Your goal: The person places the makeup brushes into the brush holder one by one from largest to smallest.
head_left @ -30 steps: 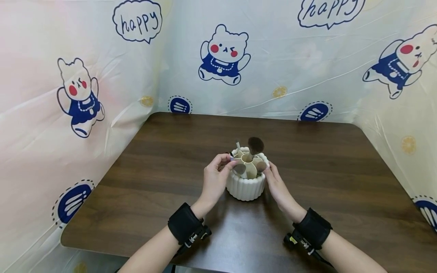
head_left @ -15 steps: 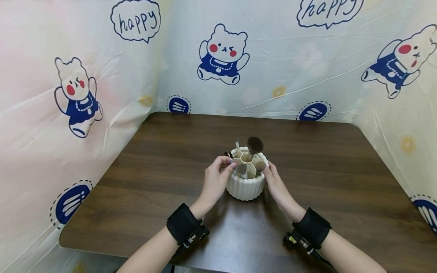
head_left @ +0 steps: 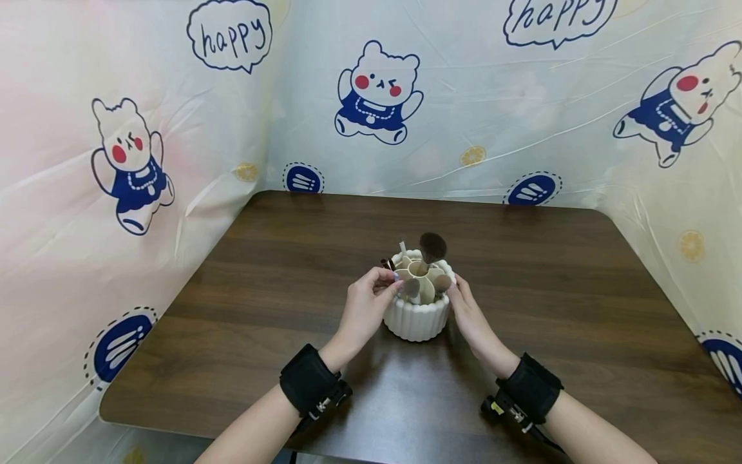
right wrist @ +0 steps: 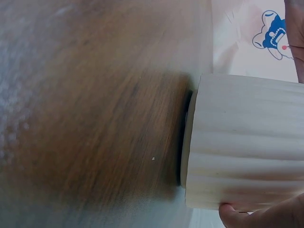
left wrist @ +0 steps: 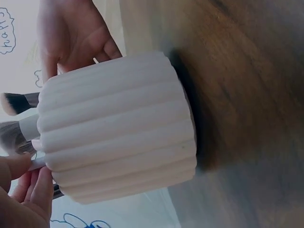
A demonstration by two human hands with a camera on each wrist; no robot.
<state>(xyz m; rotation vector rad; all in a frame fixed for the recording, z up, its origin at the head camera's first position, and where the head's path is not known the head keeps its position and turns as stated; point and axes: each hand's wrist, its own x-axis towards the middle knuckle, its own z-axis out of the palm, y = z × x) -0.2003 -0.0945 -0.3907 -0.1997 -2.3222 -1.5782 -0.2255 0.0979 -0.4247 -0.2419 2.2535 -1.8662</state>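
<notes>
A white ribbed makeup brush holder (head_left: 416,320) stands upright on the table, its top divided into petal-like compartments. My left hand (head_left: 365,306) is at its left rim; in the left wrist view, thumb and fingers pinch a slim pale stick (left wrist: 38,163) at the rim, its lower end hidden inside. A grey-brown brush head (head_left: 411,287) is close beside those fingertips. My right hand (head_left: 472,319) grips the holder's right side, with a thumb (right wrist: 229,216) against the ribs. A large dark brush (head_left: 433,247) rises at the back, and a smaller brush (head_left: 442,283) leans at the right.
The dark wood table (head_left: 278,309) extends around the holder. A patterned curtain (head_left: 464,96) hangs behind the table and along its sides. Dark slim ends (head_left: 387,263) stick out at the holder's left rim. Black wrist bands (head_left: 309,380) carry small cameras.
My left hand has shifted slightly down along the rim, so the dark ends there show more. The right hand and the holder stay in place.
</notes>
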